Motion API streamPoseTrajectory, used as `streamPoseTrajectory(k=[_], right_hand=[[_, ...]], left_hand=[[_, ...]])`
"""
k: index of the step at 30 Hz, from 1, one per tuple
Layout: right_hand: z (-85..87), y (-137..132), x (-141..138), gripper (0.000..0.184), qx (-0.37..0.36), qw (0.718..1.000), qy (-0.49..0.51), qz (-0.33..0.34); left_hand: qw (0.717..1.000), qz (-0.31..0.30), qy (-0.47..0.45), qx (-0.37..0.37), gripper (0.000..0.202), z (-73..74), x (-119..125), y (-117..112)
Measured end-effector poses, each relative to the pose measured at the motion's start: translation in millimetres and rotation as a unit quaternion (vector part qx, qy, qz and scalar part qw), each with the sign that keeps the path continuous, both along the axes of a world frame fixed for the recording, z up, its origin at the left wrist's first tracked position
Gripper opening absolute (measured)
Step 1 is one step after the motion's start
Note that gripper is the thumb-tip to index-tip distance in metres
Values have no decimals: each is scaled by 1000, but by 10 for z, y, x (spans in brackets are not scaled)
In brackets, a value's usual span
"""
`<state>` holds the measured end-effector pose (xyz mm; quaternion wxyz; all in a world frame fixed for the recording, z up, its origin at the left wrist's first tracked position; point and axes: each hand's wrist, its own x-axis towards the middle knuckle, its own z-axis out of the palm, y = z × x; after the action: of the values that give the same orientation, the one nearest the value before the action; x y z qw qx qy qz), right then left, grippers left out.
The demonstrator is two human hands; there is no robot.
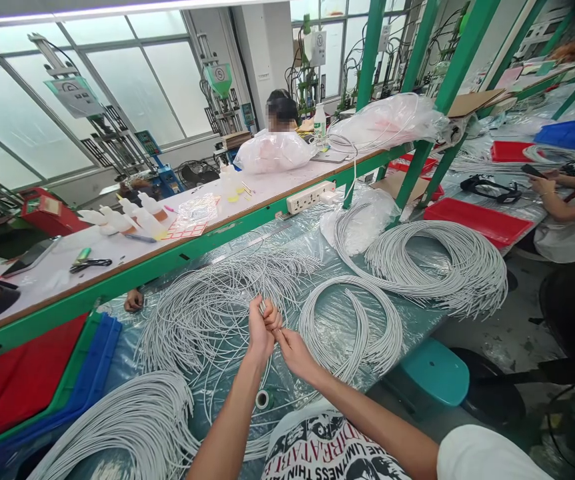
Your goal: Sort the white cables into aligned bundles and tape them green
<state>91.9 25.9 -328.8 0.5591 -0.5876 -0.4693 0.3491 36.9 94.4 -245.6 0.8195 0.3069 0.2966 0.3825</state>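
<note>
My left hand point(262, 327) is closed in a fist around the ends of thin white cables point(217, 313) over the plastic-covered table point(267, 240). My right hand point(291, 348) sits right beside it, fingers pinched on the same cable ends. Loose white cables fan out to the left of my hands. A coiled bundle of white cable point(352, 327) lies just right of my hands, and a larger coil point(442, 267) lies farther right. Another bundle point(132, 420) lies at the near left. A small roll of tape point(263, 399) rests below my forearms.
A raised green-edged shelf point(177, 257) carries white bottles point(132, 219), a power strip point(310, 197) and plastic bags point(275, 150). Red and blue trays point(27, 380) lie at left, red trays point(477, 223) at right. A teal stool point(435, 373) stands near right. Other people sit behind the shelf and at right.
</note>
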Motion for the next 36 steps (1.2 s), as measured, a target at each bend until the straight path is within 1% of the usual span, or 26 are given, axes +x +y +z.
streamPoseTrajectory(k=[4, 8, 14, 17, 19, 21, 24, 26, 27, 29, 31, 32, 33, 34, 35, 36], right_hand=[[29, -16, 4, 47, 1, 1000, 8, 8], [20, -20, 8, 46, 1, 1000, 19, 14], [25, -22, 26, 41, 5, 999, 46, 23], [66, -19, 75, 34, 11, 996, 74, 57], [98, -5, 117, 28, 15, 991, 99, 89], [126, 22, 155, 24, 13, 983, 129, 128], [148, 86, 185, 20, 4, 969, 178, 174], [150, 138, 186, 17, -2, 964, 206, 171], [151, 165, 185, 19, -5, 963, 219, 158], [169, 217, 191, 26, -7, 962, 246, 114], [230, 258, 227, 34, -3, 958, 280, 64], [284, 270, 260, 38, 2, 953, 300, 41], [356, 276, 305, 41, 8, 947, 322, 22], [446, 274, 361, 44, 16, 939, 343, 7], [553, 263, 427, 47, 24, 931, 364, -3], [676, 243, 502, 49, 32, 923, 382, -9]], left_hand=[[1000, 9, -14, -5, 43, -14, -11, -3], [1000, 11, -23, -11, 41, -21, -3, 10], [1000, 8, -13, -5, 42, 25, 29, 5], [1000, 9, 7, 19, 47, 69, 35, 2], [999, -4, 24, 40, 49, 97, 39, 7], [997, -30, 42, 63, 52, 122, 51, 11], [990, -87, 67, 92, 54, 154, 86, 17], [986, -107, 78, 105, 55, 171, 110, 36], [985, -103, 84, 113, 55, 175, 117, 53], [980, -72, 108, 153, 53, 170, 113, 97], [964, -37, 136, 226, 53, 139, 81, 133], [951, -35, 145, 270, 55, 112, 56, 140], [936, -48, 156, 313, 57, 79, 29, 134], [916, -75, 170, 356, 58, 39, 1, 117], [890, -111, 191, 399, 59, -7, -22, 90], [856, -151, 219, 442, 59, -57, -41, 58]])
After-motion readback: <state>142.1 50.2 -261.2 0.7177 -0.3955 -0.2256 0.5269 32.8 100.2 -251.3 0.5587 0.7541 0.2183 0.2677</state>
